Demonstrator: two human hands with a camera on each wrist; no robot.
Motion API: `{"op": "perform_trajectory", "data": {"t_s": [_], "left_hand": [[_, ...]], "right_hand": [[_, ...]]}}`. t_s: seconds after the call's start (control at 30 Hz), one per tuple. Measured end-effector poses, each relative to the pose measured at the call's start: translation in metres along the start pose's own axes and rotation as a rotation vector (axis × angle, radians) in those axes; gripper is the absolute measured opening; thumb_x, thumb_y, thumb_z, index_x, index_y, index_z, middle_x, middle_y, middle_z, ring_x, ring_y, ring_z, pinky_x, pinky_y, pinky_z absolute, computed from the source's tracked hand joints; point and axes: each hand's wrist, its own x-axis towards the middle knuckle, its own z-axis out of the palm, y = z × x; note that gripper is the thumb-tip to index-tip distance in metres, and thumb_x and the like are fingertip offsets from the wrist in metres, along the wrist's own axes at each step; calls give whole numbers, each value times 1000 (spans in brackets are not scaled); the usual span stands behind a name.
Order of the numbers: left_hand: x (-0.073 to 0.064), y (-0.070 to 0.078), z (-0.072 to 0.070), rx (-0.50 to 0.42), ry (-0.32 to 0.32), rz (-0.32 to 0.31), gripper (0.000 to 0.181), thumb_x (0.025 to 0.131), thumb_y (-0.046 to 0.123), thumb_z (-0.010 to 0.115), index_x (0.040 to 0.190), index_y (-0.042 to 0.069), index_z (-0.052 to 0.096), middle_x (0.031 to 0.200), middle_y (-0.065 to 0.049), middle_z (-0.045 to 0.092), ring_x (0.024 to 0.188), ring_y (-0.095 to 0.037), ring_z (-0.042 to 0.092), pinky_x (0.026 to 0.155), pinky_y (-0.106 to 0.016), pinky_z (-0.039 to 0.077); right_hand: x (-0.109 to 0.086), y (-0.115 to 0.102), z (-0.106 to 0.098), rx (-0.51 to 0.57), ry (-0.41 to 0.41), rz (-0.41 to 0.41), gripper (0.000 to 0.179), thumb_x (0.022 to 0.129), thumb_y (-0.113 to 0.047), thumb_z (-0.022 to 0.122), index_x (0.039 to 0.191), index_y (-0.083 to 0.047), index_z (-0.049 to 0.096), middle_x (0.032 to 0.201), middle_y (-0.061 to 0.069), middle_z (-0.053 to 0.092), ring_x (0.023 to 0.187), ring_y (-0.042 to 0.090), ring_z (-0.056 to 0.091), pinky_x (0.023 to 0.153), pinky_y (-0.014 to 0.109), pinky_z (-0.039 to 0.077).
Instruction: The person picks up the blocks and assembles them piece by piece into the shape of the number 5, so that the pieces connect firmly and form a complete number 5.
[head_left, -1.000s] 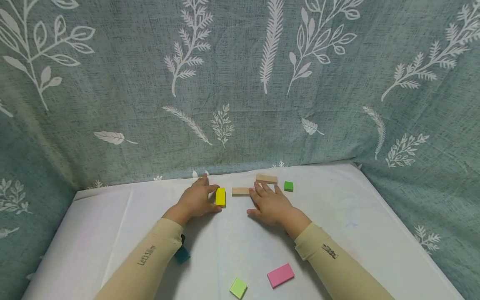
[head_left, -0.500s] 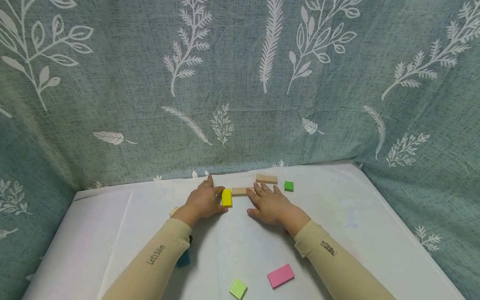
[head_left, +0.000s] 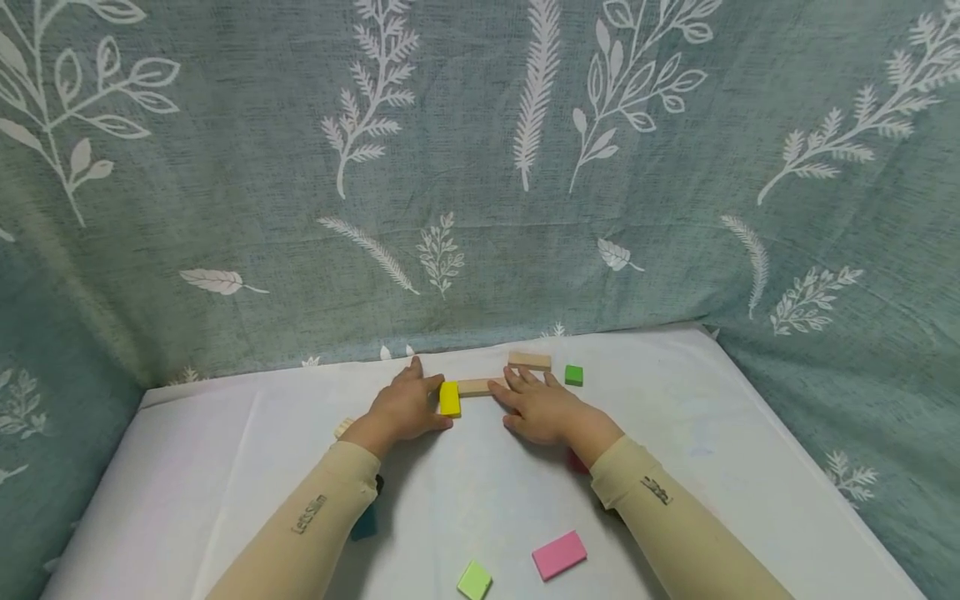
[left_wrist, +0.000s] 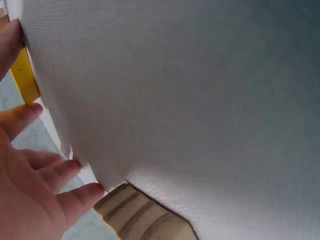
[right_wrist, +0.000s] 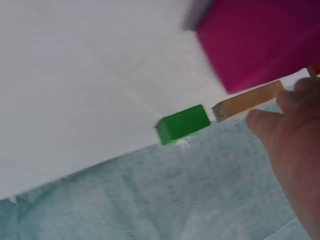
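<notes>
In the head view my left hand (head_left: 405, 408) pinches a yellow block (head_left: 450, 400) between thumb and forefinger. The block's right side meets the left end of a plain wooden block (head_left: 476, 387). From the left wrist, the yellow block (left_wrist: 25, 77) shows between the two fingertips, the other fingers spread. My right hand (head_left: 547, 412) lies with fingers extended at the wooden block's right end, its forefinger over that end. What lies under the right palm is hidden. In the right wrist view, a sliver of an orange-red thing (right_wrist: 315, 68) shows beside that hand's fingers.
Behind the right hand lie another wooden block (head_left: 529, 361) and a green block (head_left: 573, 376). A red piece (head_left: 577, 463) is partly under the right wrist. Pink (head_left: 559, 556), lime (head_left: 475, 581) and teal (head_left: 364, 525) blocks lie nearer. A striped block (left_wrist: 145, 215) sits by the left hand. Curtain walls stand behind.
My left hand has moved right with the yellow block, closing the gap to the wooden block's left end. The right hand has stayed nearly in place.
</notes>
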Motion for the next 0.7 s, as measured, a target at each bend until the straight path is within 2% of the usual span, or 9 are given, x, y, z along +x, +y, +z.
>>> {"op": "perform_trajectory", "data": {"t_s": [0.13,0.23,0.3,0.4,0.6,0.7], "left_hand": [[-3,-7,-1,6,11,-7,90,82,46,82,155,11,42,166,-29,9,151,-47,25,113,-66,34],[-5,-13,-4,-2,27,5,96,81,45,84,156,7,38,166,-30,9,150,-49,24,112,-67,33],[-6,-16,-6,-12,31,18,99,80,45,84,156,5,36,165,-31,9,150,-50,24,112,-68,32],[-7,-20,-7,-23,21,21,105,78,47,85,157,2,33,165,-32,9,150,-51,23,112,-68,31],[-5,-22,-2,-21,-38,9,115,75,55,85,159,1,26,165,-32,8,152,-50,18,116,-66,27],[-5,-20,-1,-10,-50,21,117,75,56,85,159,1,24,165,-31,9,152,-49,17,117,-65,26]], "right_hand": [[-3,15,-8,67,130,8,71,106,-43,47,164,-20,13,170,8,13,158,31,13,124,61,14],[-13,37,-19,86,229,94,73,105,-44,49,162,-11,19,169,14,14,157,35,15,122,63,17],[-19,53,-22,82,256,162,75,104,-47,51,160,-5,24,168,19,16,156,39,16,120,65,19],[-22,74,-19,98,215,230,83,100,-50,57,159,-1,26,167,23,15,155,43,16,119,68,18],[-17,101,-2,126,81,265,89,97,-56,59,159,0,26,168,23,13,155,43,11,120,68,13],[-17,108,0,123,77,272,86,99,-54,57,159,-1,26,168,21,15,155,43,13,120,68,12]]}}
